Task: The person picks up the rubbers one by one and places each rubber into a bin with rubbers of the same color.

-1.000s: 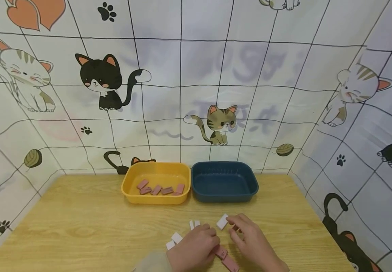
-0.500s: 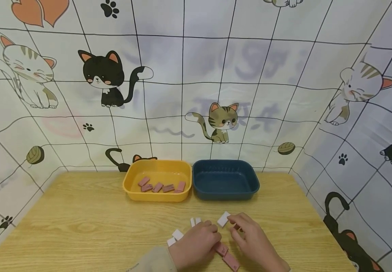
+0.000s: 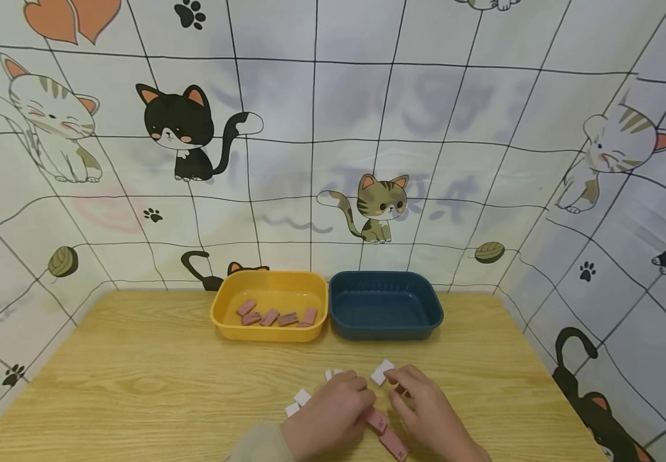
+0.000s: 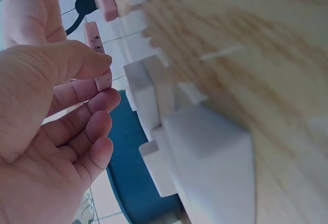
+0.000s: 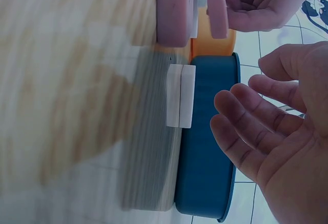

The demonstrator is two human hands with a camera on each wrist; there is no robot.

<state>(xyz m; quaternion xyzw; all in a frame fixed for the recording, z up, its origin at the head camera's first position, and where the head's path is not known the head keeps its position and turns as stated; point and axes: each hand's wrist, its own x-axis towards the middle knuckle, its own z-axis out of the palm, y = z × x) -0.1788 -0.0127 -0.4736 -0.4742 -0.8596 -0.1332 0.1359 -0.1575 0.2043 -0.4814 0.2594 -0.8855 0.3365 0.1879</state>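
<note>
Between thumb and index finger, my left hand [image 3: 330, 409] pinches a small pink tile [image 4: 92, 33] with dark marks. Two more pink tiles, a nearer one [image 3: 393, 444] and another [image 3: 376, 420], lie end to end on the table just right of that hand. My right hand [image 3: 425, 405] is held with relaxed fingers and grips nothing; in the head view its fingertips are right at a white tile pair [image 3: 382, 373]. That same pair [image 5: 180, 96] stands side by side in the right wrist view, apart from the fingers. Further white tiles [image 3: 302, 398] lie beyond the left hand, partly hidden by it.
A yellow tray [image 3: 269, 333] with several pink tiles inside stands at the back of the wooden table [image 3: 154, 385]. Touching its right side is a dark blue tray [image 3: 386, 330]. A cat-patterned sheet [image 3: 287, 160] hangs behind and along both sides.
The view has shifted slightly. Both hands stay almost in place, with the left still pinching the pink tile and the right still relaxed by the white tiles.
</note>
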